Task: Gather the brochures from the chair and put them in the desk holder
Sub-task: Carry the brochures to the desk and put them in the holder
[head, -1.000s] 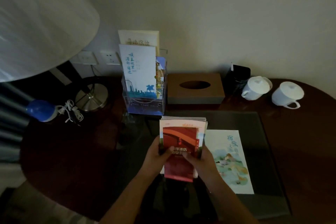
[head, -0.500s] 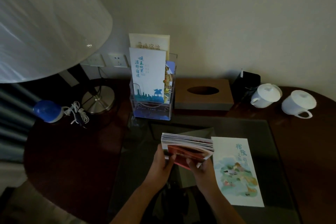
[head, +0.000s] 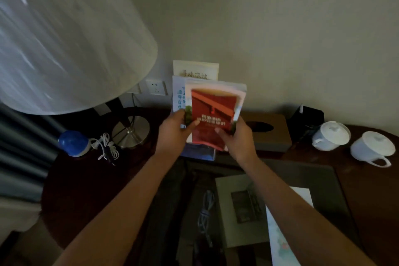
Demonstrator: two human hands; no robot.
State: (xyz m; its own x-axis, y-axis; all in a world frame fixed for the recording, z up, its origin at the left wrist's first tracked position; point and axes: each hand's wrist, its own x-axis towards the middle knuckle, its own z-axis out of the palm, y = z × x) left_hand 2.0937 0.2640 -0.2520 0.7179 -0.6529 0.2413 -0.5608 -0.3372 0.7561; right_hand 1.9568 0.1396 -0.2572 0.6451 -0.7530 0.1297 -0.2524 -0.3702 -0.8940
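Reaching forward with both arms nearly straight, I have the stack of brochures (head: 213, 114) raised upright in front of the desk holder (head: 199, 153), its red cover facing me. My left hand (head: 172, 134) clamps the stack's left edge, thumb laid across the cover and the fingers hidden behind. My right hand (head: 237, 138) clamps the lower right edge the same way, thumb on the cover near the printed title. Both forearms run in from the bottom of the view and converge on the stack, wrists level.

The stack hides most of the holder; only its clear lower front shows below the brochures, between my wrists. A white and blue brochure (head: 178, 95) standing in the holder peeks out at the stack's left side, and a cream one (head: 195, 70) rises behind it against the wall. I cannot tell whether the stack's bottom edge has entered the holder or is just in front of it.

One more illustrated brochure (head: 282, 239) lies flat on the dark desk (head: 71, 190), partly under my right forearm. Right of the holder sits a brown tissue box (head: 272, 134), then two white lidded cups (head: 354, 142). A large lamp shade (head: 64, 39) fills the upper left.
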